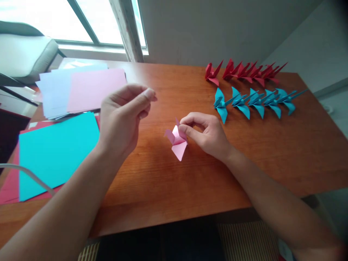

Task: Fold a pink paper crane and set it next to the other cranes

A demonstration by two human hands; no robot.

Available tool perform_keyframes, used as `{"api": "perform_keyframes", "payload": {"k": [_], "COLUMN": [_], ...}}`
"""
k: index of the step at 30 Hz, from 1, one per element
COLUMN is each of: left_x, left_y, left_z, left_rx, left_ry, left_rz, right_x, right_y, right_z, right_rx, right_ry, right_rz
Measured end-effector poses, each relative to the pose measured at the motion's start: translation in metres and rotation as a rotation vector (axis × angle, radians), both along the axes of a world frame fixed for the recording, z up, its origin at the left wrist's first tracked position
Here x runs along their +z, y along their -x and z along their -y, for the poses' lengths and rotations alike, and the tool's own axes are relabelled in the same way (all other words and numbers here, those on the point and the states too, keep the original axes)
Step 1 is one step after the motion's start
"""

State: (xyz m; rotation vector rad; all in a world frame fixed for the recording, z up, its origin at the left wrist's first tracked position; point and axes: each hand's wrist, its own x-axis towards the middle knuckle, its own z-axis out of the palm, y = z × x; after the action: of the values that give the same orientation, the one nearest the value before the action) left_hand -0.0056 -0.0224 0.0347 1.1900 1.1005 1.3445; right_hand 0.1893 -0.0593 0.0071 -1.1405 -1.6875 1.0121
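A pink origami crane (179, 139) with spread wings is held just over the middle of the wooden table. Thumb and forefinger of my right hand (208, 136) pinch it at its right side. My left hand (126, 116) is raised to the left of the crane, apart from it. Its thumb presses against the curled fingers, and no object shows between them.
Blue cranes (259, 103) and red cranes (244, 72) stand in two rows at the back right of the table (152, 203). At the left lie pink and white sheets (92, 87) and a blue sheet (58, 156) over red paper. A white cable (29, 174) crosses there.
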Motion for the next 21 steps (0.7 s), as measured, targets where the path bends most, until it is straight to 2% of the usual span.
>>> {"api": "perform_keyframes", "payload": {"k": [3, 5, 8, 15, 21], "left_x": [-0.002, -0.001, 0.004, 0.007, 0.010], "left_y": [-0.002, -0.003, -0.002, 0.004, 0.003], "left_z": [0.003, 0.005, 0.007, 0.003, 0.003], "left_rx": [-0.170, -0.336, -0.508, -0.660, -0.742], "left_ry": [0.022, 0.053, 0.047, -0.041, -0.018], "left_rz": [-0.114, -0.253, -0.383, -0.534, -0.529], "right_x": [0.002, 0.003, 0.006, 0.014, 0.016], "right_y": [-0.001, -0.003, -0.006, -0.013, -0.015], "right_z": [0.000, 0.000, 0.000, -0.001, 0.000], "right_rx": [-0.022, -0.027, 0.025, 0.164, 0.208], "right_ry": [0.028, 0.044, 0.078, 0.096, 0.150], "right_rz": [-0.009, -0.008, 0.012, 0.137, 0.151]}}
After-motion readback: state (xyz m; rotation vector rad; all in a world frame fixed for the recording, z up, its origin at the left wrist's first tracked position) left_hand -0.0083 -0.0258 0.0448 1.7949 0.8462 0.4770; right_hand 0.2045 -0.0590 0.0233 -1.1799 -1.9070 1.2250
